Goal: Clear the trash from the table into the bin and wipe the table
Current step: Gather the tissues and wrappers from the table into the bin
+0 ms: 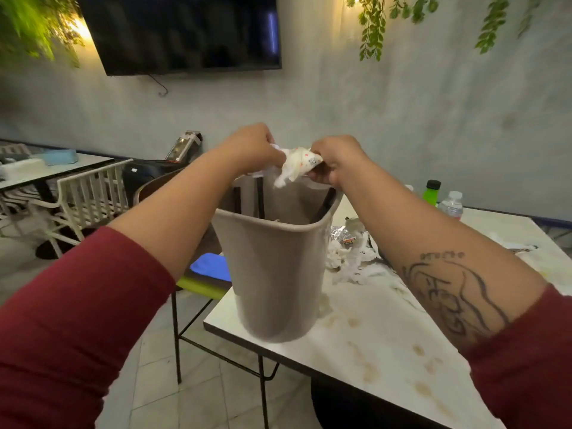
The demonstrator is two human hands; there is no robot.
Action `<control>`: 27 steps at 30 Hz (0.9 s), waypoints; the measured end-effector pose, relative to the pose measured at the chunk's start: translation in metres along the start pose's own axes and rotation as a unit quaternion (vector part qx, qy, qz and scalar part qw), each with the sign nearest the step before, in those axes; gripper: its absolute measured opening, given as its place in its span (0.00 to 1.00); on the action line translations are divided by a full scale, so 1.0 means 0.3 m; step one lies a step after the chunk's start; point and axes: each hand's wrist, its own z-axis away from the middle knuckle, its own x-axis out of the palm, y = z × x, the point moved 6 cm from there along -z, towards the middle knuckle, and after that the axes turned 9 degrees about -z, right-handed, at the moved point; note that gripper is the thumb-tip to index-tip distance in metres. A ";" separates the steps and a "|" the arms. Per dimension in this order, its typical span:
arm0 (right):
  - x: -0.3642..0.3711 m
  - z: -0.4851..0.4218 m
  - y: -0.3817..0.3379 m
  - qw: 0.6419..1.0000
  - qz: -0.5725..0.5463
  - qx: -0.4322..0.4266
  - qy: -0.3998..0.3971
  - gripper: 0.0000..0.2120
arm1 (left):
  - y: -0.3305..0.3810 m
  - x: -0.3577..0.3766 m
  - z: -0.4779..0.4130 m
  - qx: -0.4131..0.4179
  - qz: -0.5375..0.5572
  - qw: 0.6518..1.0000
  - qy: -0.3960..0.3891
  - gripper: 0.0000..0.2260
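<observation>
A grey plastic bin (275,274) stands tilted on the near left corner of the white marble table (387,345). Above its far rim my left hand (250,147) and my right hand (335,159) both grip one crumpled white wrapper (297,165) with red dots, stretched between them over the bin's mouth. More trash (349,252), foil and crumpled white paper, lies on the table just right of the bin. Brown stains (371,366) mark the tabletop in front.
A green bottle (431,193) and a clear water bottle (452,205) stand at the table's far edge. A chair with a green seat and blue cloth (210,267) sits left of the table. Another table (46,168) and white chair (89,193) stand at left.
</observation>
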 end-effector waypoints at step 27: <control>-0.288 0.058 0.362 0.990 -0.026 0.101 0.091 0.26 | -0.060 0.225 -0.026 0.117 -0.046 0.975 -0.185 0.11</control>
